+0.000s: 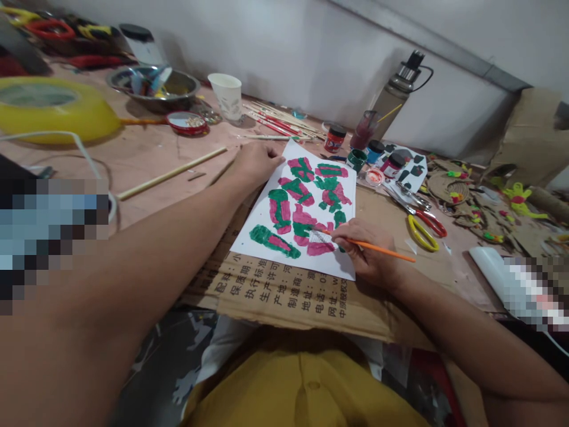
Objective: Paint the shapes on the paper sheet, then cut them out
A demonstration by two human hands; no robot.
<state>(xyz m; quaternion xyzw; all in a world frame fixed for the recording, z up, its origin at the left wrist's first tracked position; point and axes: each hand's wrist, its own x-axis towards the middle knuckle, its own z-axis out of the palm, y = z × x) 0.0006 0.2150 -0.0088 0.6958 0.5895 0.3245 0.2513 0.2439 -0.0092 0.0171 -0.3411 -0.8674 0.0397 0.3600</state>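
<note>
A white sheet of paper (262,214) painted with pink and green patches lies on flattened cardboard (267,296) before me. My left hand (255,161) is at its upper left corner, fingers closed together on the edge. An orange-handled paintbrush (382,250) is gripped in my right hand (371,252), which rests on the sheet's lower right. The brush tip touches the paper beside a pink and green patch, near a small pencil-hatched area. Just beyond the sheet stand an open jar of green paint (356,160) and a small lid with orange-red paint (374,176).
Scissors with yellow and red handles (422,232) lie to the right, near coiled rope pieces (448,184). Behind stand a flask (393,98), a red paint jar (335,139) and a paper cup (226,98). A metal bowl (178,89) and yellow tape roll (89,121) sit left.
</note>
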